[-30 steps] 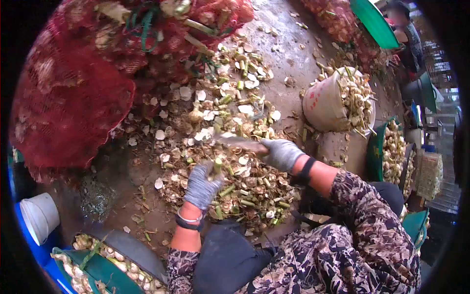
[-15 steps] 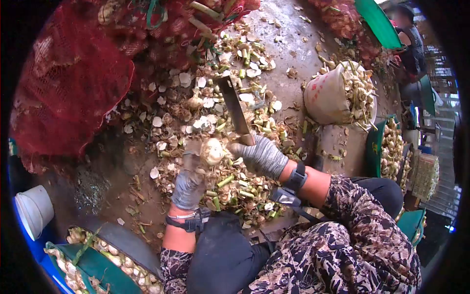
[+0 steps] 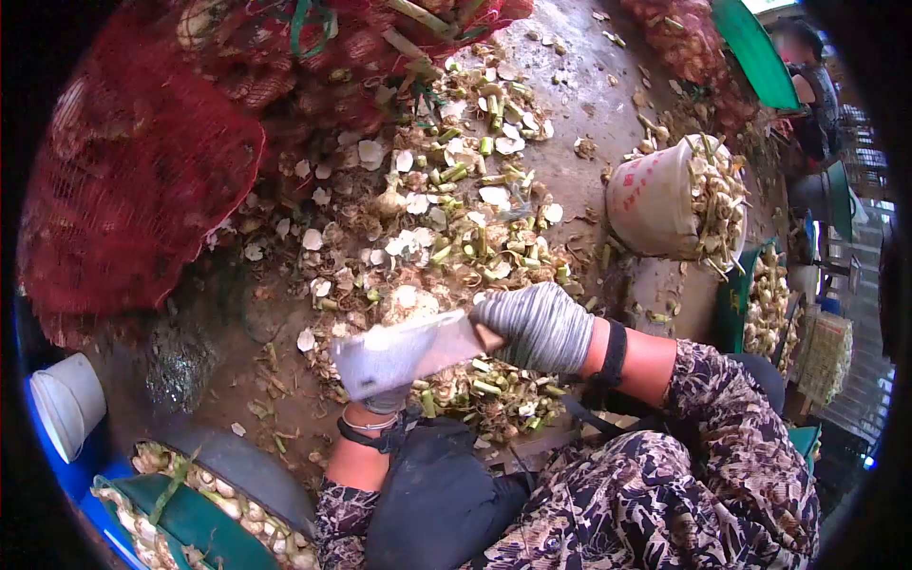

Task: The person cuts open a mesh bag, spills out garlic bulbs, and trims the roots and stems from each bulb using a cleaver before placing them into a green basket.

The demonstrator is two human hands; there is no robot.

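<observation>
Gripping the cleaver: a right hand (image 3: 540,325) in a grey-and-white knit glove closes in a fist around the brown handle of a broad, rectangular metal cleaver (image 3: 410,353), its blade spanning the centre of the frame.
Behind the blade: a left hand (image 3: 384,401) in a grey knit glove is mostly hidden; whether its fingers are spread or pinching cannot be told.
Garlic bulb: a round, pale garlic bulb (image 3: 408,302) shows just above the blade's upper edge, at the centre of the frame.
Wrists: black straps circle both, below camouflage-print sleeves (image 3: 731,408).
Floor: white and green garlic trimmings (image 3: 484,249) lie heaped beyond the hands.
Upper left: a red mesh sack (image 3: 133,209) bulges.
Lower left: a green plastic tub (image 3: 228,540) stands among pale bulbs.
Right: a white bucket with red lettering (image 3: 651,204) leans, brimming with stalky pieces.
Upper right: another person (image 3: 815,100) appears near a green panel (image 3: 755,52).
</observation>
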